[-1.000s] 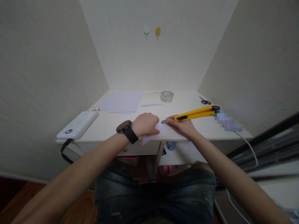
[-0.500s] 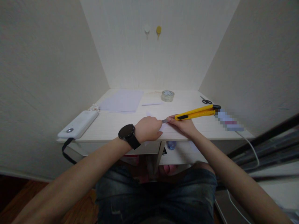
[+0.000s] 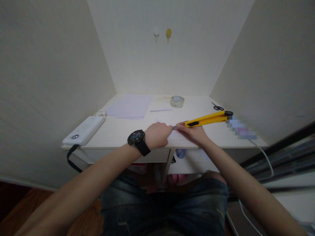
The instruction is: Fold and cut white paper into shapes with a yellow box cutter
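A yellow box cutter [image 3: 206, 119] lies slantwise above the desk's front, its grey blade [image 3: 175, 127] pointing left. Thumb and fingers of my right hand [image 3: 194, 131] pinch it near the blade, while the handle reaches back over my wrist. My left hand [image 3: 158, 134], below a black watch [image 3: 136, 137], is closed at the blade's tip. What its fingers grip is hidden. Partly under my hands is a pale sheet of paper [image 3: 171, 134] on the desk.
Toward the back of the white desk [image 3: 118, 132] lie paper sheets [image 3: 134, 105], a folded paper strip [image 3: 161, 110] and a tape roll [image 3: 177, 102]. Scissors [image 3: 218, 107] and a blurred-out item [image 3: 241, 127] with a cable are at right. A white device [image 3: 85, 130] stands left.
My left hand has shifted slightly, and its watch face has lit up. The box cutter stays nearly where it was in my right hand.
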### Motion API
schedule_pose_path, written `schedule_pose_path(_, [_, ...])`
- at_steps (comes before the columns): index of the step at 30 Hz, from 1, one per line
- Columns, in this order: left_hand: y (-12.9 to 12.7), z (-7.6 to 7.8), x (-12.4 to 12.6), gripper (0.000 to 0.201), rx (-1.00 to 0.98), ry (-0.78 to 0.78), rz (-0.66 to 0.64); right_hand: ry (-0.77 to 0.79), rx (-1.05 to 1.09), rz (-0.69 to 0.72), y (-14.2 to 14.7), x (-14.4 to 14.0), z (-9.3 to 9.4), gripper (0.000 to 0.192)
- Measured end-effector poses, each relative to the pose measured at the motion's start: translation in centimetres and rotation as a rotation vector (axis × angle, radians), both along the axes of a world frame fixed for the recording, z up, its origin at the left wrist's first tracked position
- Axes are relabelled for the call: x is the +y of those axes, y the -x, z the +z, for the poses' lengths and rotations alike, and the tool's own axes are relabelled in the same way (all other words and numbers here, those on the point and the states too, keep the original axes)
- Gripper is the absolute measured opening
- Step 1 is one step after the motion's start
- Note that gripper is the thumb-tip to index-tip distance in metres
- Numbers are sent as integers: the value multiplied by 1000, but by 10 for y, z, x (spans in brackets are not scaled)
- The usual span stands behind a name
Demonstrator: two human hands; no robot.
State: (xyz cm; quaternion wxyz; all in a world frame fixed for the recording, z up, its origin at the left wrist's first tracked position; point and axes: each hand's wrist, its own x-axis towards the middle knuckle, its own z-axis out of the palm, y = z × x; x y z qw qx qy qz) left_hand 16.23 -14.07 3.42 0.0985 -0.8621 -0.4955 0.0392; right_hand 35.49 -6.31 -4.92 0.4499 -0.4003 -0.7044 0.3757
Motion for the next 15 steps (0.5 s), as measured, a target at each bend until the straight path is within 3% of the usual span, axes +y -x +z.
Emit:
schedule_pose_path(6, [2, -6, -2, 25, -27, -44, -24, 25, 53, 3, 1, -3, 4, 30])
schedule_pose_path(11, [2, 0, 2, 30, -5, 13, -25, 53, 46, -4, 1, -4, 5, 31])
schedule_pose_path(15, [1, 6, 5, 21, 19, 15, 11, 42, 35, -33, 2, -4, 6, 30])
